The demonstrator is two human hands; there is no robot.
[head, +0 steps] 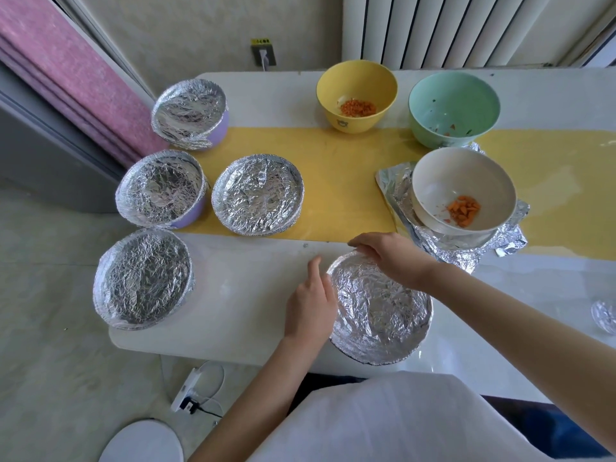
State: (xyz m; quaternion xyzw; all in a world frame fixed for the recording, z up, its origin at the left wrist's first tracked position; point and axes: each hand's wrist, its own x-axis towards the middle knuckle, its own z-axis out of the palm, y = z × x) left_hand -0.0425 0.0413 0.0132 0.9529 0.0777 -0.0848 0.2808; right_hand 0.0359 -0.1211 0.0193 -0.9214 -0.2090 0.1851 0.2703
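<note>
A bowl covered with crinkled foil (380, 315) sits at the near edge of the white table (253, 271), right in front of me. My left hand (311, 303) rests against its left rim, fingers curved along the foil edge. My right hand (388, 258) reaches over the far rim with its fingers bent down onto the foil there. A white bowl (463, 191) with chopped carrot stands on a loose foil sheet (466, 251) to the right.
Several foil-covered bowls stand at the left: (143, 278), (160, 188), (258, 195), (190, 113). A yellow bowl (356, 95) with carrot bits and a near-empty green bowl (453, 108) are at the back. A foil ball (603, 315) lies at right. A power strip (186, 391) lies on the floor.
</note>
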